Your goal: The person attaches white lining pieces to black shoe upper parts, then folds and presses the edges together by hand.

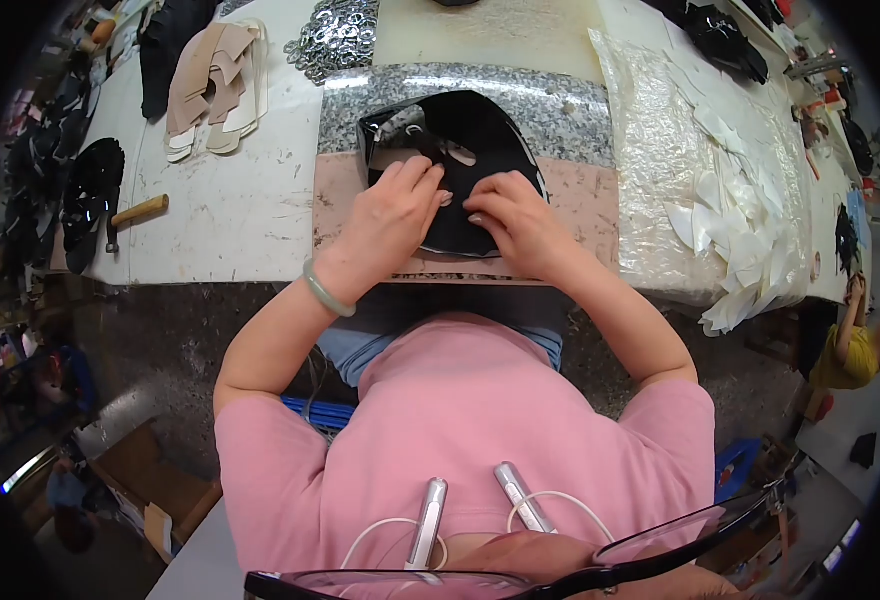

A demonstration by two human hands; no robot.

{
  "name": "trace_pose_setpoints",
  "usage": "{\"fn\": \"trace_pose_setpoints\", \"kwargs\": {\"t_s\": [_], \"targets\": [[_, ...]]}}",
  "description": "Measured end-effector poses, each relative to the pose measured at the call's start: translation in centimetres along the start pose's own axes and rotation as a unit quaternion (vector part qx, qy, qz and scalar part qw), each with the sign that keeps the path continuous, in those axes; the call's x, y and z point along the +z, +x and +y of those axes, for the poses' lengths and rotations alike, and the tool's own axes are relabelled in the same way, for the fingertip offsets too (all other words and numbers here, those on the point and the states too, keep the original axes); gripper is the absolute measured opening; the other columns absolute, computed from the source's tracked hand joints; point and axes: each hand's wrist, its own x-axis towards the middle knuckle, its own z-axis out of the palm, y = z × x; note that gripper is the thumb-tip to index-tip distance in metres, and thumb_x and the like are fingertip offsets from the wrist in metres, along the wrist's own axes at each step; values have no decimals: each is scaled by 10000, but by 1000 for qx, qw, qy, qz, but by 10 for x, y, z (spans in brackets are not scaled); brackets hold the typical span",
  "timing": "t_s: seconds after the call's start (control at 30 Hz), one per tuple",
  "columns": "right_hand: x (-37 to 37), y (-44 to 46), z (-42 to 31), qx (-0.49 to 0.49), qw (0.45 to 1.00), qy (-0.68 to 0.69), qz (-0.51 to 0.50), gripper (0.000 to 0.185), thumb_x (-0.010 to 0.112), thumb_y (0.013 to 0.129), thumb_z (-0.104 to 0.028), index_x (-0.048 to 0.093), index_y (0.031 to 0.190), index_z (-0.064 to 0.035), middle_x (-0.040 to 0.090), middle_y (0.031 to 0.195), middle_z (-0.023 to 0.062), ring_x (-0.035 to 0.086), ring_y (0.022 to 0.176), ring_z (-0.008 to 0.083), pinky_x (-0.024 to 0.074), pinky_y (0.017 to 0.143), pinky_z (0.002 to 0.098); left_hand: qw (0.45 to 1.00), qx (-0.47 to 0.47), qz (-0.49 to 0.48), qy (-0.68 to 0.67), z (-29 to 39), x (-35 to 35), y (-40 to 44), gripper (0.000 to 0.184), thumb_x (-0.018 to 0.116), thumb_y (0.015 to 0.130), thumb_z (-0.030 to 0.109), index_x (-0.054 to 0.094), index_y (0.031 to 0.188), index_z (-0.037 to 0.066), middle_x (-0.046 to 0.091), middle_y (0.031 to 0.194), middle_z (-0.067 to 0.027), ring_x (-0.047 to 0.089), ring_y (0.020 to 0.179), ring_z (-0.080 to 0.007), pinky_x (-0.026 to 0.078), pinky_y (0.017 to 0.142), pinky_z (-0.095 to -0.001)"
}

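A black shoe upper [470, 130] with a glossy outer edge lies on the pinkish board in front of me. Its dark lining faces up, and a small pale patch shows near the middle. My left hand [390, 212] is over its left side, fingers bent and pressed together against the piece. On the right side, my right hand [522, 215] has its thumb and curled fingers pinched at the dark material. The fingertips of both hands partly cover what they grip. A pale green bangle [328, 290] circles my left wrist.
Beige and white cut pieces [222, 85], metal rings [335, 40] and a wooden-handled hammer [140, 210] lie to the left. A grey speckled slab [570, 110] is behind the board. White scraps [730, 210] cover plastic sheeting at right. Another person in yellow [848, 355] is far right.
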Motion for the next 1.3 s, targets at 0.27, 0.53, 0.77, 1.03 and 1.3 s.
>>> {"fn": "trace_pose_setpoints", "kwargs": {"t_s": [0.27, 0.53, 0.77, 1.03, 1.3], "targets": [[-1, 41, 15, 65, 997, 41, -26, 496, 698, 768, -79, 506, 1223, -30, 561, 1102, 136, 599, 973, 317, 497, 818, 384, 993, -78, -73, -54, -6, 6, 3, 350, 630, 858, 152, 530, 1130, -45, 523, 1060, -147, 596, 854, -313, 501, 726, -385], [-1, 35, 9, 122, 991, 50, -28, 400, 711, 759, -90, 542, 1118, -43, 577, 991, 123, 602, 909, 312, 496, 755, 380, 970, -209, 16, -121, 4, 27, 13, 217, 564, 922, 163, 541, 1019, -30, 559, 951, -185, 593, 813, -373, 491, 704, -426], [6, 11, 11, -44, 993, -88, 72, 153, 672, 792, -86, 647, 942, -67, 536, 866, 65, 576, 796, 232, 486, 651, 357, 974, -214, 51, -59, 7, 32, 5, 149, 544, 932, 137, 546, 929, -12, 560, 902, -189, 584, 806, -387, 488, 692, -439], [0, 7, 6, -49, 981, -187, 5, 319, 657, 796, -106, 648, 1115, -118, 522, 921, 33, 525, 852, 210, 438, 686, 336, 977, -199, 66, -38, 6, 37, 6, 131, 564, 910, 122, 533, 928, -4, 552, 921, -177, 611, 790, -369, 514, 671, -423], [10, 36, 3, -73, 962, -261, -37, 394, 617, 851, -338, 615, 1189, -136, 513, 871, 39, 482, 826, 204, 357, 674, 346, 955, -235, 145, -104, 4, 32, 9, 174, 549, 891, 47, 485, 1047, 0, 561, 990, -206, 609, 870, -406, 517, 719, -451]]}}
